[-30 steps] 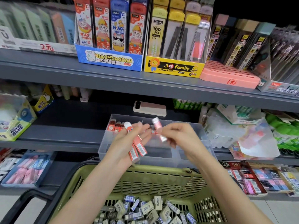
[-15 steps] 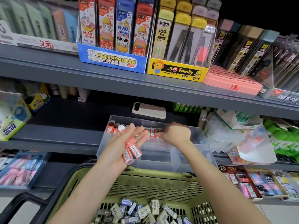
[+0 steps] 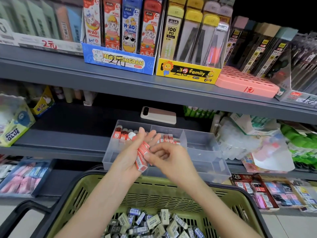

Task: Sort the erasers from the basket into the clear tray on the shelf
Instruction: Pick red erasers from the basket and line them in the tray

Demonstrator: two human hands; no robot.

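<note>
The clear tray with dividers stands on the middle shelf, with red-sleeved erasers upright along its back row. My left hand is in front of the tray, palm up and fingers straight, carrying several red erasers. My right hand is beside it with curled fingers, and its thumb and fingertips pinch one of those red erasers. Below both hands is the green basket, holding several grey, white and blue erasers.
A phone lies on the shelf behind the tray. Plastic bags of stock crowd the tray's right side and a glue box sits far left. Display boxes line the upper shelf. A blue bin sits lower left.
My right hand carried a red eraser to the tray's back row, left it there, and came back to the erasers in my left palm. My left hand barely moved.
</note>
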